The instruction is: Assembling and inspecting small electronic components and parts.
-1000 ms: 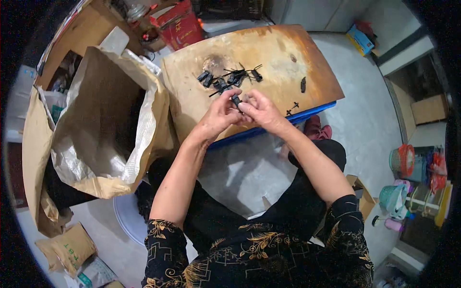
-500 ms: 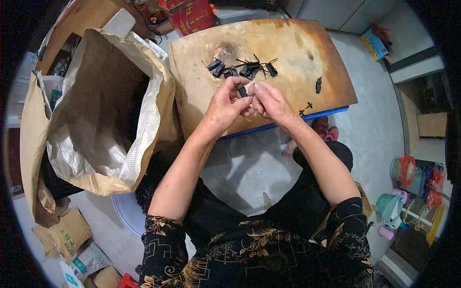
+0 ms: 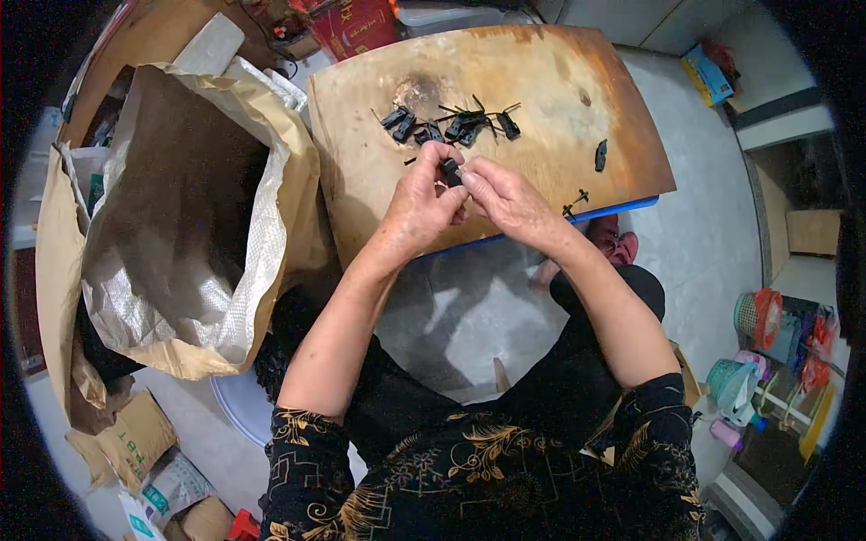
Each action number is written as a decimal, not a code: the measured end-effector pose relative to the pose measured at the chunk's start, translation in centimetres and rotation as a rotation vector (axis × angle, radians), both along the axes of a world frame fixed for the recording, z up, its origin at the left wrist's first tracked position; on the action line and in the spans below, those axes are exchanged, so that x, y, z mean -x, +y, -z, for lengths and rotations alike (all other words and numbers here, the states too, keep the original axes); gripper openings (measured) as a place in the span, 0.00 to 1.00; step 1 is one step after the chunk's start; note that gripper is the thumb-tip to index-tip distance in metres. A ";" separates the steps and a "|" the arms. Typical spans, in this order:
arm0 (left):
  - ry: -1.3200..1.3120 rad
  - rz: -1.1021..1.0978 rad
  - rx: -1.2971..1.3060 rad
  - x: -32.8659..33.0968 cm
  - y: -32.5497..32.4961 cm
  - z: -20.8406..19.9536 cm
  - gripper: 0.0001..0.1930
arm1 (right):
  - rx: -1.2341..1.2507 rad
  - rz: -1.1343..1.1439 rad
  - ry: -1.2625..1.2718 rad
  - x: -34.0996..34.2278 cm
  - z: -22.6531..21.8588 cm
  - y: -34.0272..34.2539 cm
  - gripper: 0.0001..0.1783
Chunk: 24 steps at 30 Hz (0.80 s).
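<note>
Head view showed both hands together over the near edge of the wooden board (image 3: 541, 99), centre-upper frame. Left hand (image 3: 422, 206) and right hand (image 3: 507, 200) were each pinched on the same small black plastic part (image 3: 450, 171), fingertips meeting around it; most of the part was hidden, so its shape could not be told. Just above the hands, upper centre, lay a loose cluster of similar black parts (image 3: 456, 126) with thin stems, touching one another. One single black piece (image 3: 601, 155) sat apart to the right, and a small stemmed piece (image 3: 577, 196) lay at the board's right near edge. Left of frame stood a large open paper sack (image 3: 180, 225) with a woven lining.

Judgement: doing this well probably called for a firm pinch by one hand while the other worked the piece, kept low over the board so a dropped bit landed there. Slipping from fingertips looked like the main risk.
</note>
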<state>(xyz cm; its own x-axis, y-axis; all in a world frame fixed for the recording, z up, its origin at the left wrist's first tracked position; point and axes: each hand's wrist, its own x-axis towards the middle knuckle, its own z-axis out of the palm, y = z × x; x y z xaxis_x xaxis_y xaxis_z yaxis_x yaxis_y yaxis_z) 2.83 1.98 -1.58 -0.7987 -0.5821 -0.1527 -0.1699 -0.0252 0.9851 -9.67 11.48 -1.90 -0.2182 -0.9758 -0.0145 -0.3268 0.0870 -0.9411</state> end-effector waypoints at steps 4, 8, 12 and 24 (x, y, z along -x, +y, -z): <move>-0.039 -0.021 0.119 0.4 0.2 0.2 0.15 | 0.014 0.028 0.030 0.1 0.5 -0.2 0.12; -0.014 -0.112 0.325 0.7 0.3 1.5 0.14 | 0.120 0.127 0.064 -0.5 1.9 -1.0 0.10; -0.032 -0.131 0.252 0.9 0.8 1.0 0.14 | 0.096 0.167 0.047 -0.8 1.6 -1.1 0.10; 0.499 -0.090 -0.597 1.1 0.3 -1.0 0.11 | 0.039 0.151 -0.394 0.8 0.0 0.8 0.13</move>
<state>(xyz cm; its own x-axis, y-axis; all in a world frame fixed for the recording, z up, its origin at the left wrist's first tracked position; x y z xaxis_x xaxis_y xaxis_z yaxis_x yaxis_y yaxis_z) 1.70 2.24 -0.57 -0.8090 -0.5799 -0.0958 0.3168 -0.5676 0.7599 -10.50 12.23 -1.95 -0.3439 -0.9348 -0.0892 0.0723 0.0683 -0.9950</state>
